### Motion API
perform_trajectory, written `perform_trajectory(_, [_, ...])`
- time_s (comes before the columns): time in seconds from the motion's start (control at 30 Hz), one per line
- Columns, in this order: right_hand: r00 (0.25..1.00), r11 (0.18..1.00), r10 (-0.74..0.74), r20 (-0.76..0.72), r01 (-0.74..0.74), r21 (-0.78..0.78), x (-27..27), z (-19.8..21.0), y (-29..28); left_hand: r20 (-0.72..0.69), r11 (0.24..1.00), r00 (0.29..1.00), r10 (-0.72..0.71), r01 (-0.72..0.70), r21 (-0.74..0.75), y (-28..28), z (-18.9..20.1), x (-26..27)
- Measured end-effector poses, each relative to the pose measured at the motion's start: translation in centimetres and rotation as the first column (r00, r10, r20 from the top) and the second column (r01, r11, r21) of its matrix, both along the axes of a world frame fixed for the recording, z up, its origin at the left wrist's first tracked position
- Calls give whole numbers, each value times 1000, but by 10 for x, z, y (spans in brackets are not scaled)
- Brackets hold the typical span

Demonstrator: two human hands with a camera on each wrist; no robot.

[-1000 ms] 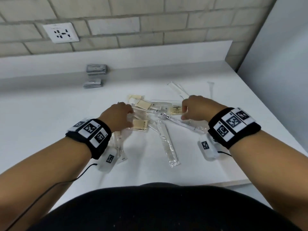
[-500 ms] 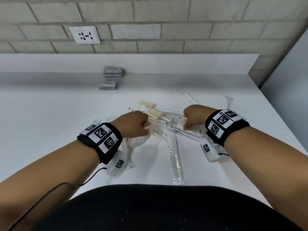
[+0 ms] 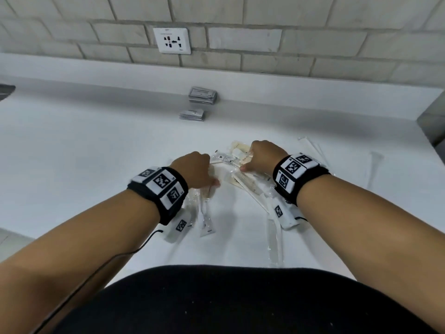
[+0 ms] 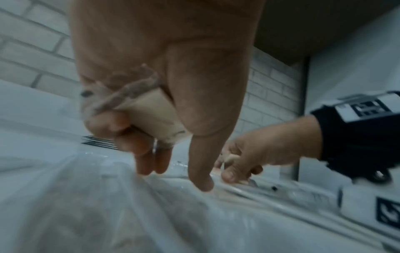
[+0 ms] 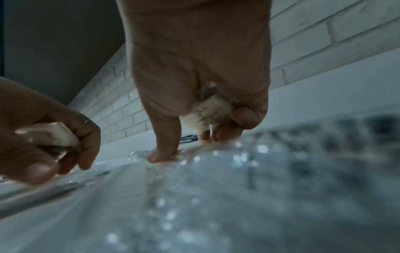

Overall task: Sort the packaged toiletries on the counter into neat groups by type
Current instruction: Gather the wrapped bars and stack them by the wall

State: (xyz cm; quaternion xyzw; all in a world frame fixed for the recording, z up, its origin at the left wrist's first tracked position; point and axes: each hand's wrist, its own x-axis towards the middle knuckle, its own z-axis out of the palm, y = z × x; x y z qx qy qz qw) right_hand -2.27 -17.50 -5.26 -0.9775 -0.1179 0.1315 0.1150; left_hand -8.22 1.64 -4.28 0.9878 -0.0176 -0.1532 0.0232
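Note:
A jumble of packaged toiletries lies mid-counter: small beige packets (image 3: pixel 237 150), a comb in a clear wrapper (image 3: pixel 248 188) and long clear sleeves. My left hand (image 3: pixel 199 174) is at the pile's left side. In the left wrist view its curled outer fingers hold a beige packet (image 4: pixel 149 116) against the palm, while the left hand's (image 4: pixel 176 176) thumb and fingertips touch clear wrapping. My right hand (image 3: pixel 257 157) is at the pile's far right. It likewise holds a beige packet (image 5: pixel 207 109) in the palm, and the right hand's (image 5: pixel 186 147) thumb presses on clear plastic.
Two stacks of grey sachets (image 3: pixel 202 95) (image 3: pixel 192 115) stand at the back by the ledge, under a wall socket (image 3: pixel 172 41). Long clear sleeves lie apart at the right (image 3: pixel 373 169) and near the front edge (image 3: pixel 274 239). White counter (image 3: pixel 84 153) stretches to the left.
My right hand has moved to the far side of the pile, over the beige packets. My left hand has stayed low at the pile's left. The head view has tilted up.

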Motion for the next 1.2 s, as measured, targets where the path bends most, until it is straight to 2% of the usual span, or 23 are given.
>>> perform_trajectory(0.07, [1000,1000,-9,-5,9,-5,1,0,-2,-17,995,999,40,-39,94,1,-4,-5])
perform_trajectory(0.17, [1000,1000,2,-7,-3,-22,3,1,-13,-52,982,990,130,-122,148,8,-8,-6])
perform_trajectory(0.37, [995,999,19,-93,-16,39,10,15,-37,-142,987,980,139,-125,106,-1,-7,1])
perform_trajectory(0.43, [990,1000,29,-138,-29,-1,12,22,-44,-138,988,981,138,-126,91,-4,-8,3])
perform_trajectory(0.53, [993,993,38,-115,-50,-103,21,29,-53,-113,995,989,100,-99,19,-4,-7,4])
perform_trajectory(0.63, [997,1000,-30,-70,30,-4,32,33,-58,-70,997,997,20,-25,-70,-5,-5,7])
perform_trajectory(0.7, [987,976,-102,-121,123,179,34,35,-57,-27,993,1000,-2,-1,-116,-8,-4,9])
perform_trajectory(0.77, [968,907,-126,-217,201,370,33,33,-51,-3,985,1000,-17,17,-171,-13,-2,11])
perform_trajectory(0.83, [973,880,-105,-205,187,437,34,30,-40,14,969,999,-39,41,-245,-21,-2,13])
perform_trajectory(0.9, [990,883,-85,-111,126,451,40,24,-27,29,954,996,-84,89,-285,-30,-3,15])
perform_trajectory(0.97, [996,919,-84,-23,87,384,48,16,-12,40,951,988,-146,152,-270,-39,-8,18])
perform_trajectory(1.07, [1000,989,22,17,-24,148,58,5,7,18,945,975,-221,218,-242,-49,-12,20])
perform_trajectory(1.13, [995,995,97,-8,-97,-5,61,-1,16,37,941,965,-259,261,-217,-54,-13,20])
perform_trajectory(1.2, [994,988,111,16,-109,-107,63,-3,22,62,937,960,-273,280,-207,-57,-14,20])
